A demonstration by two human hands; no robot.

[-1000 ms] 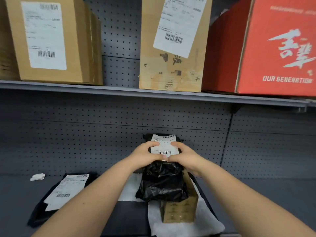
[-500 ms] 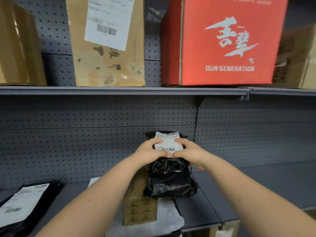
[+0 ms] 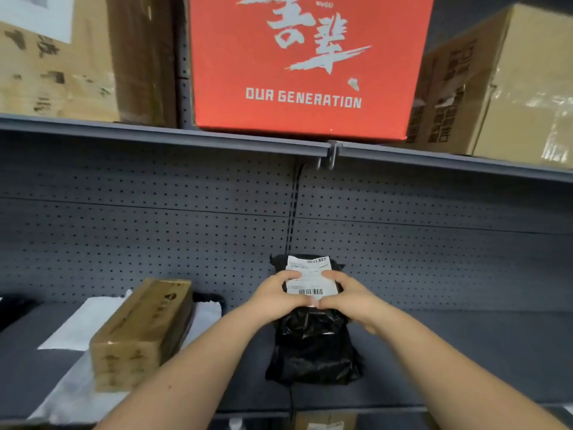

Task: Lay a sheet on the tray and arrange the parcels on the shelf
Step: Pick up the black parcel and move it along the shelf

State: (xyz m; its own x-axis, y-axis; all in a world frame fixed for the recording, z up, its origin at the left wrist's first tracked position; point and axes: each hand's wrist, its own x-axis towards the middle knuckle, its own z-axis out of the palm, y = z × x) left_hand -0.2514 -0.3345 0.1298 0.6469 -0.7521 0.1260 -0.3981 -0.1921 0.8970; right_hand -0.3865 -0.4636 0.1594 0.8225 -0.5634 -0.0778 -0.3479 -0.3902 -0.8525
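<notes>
Fingers of my left hand (image 3: 276, 294) and right hand (image 3: 350, 297) close around the black parcel (image 3: 311, 346), thumbs on its white label (image 3: 310, 279). It stands on the lower shelf (image 3: 465, 352), well apart from the brown box (image 3: 141, 333) on the white sheet (image 3: 82, 324).

This looks like a storeroom for parcels. Grey metal shelves (image 3: 161, 136) with a dotted grey back wall (image 3: 139, 231) hold a big red cardboard box (image 3: 297, 66) and brown cardboard boxes (image 3: 502, 85). A black plastic bag parcel (image 3: 313, 352) has a white barcode label (image 3: 310, 276).
</notes>
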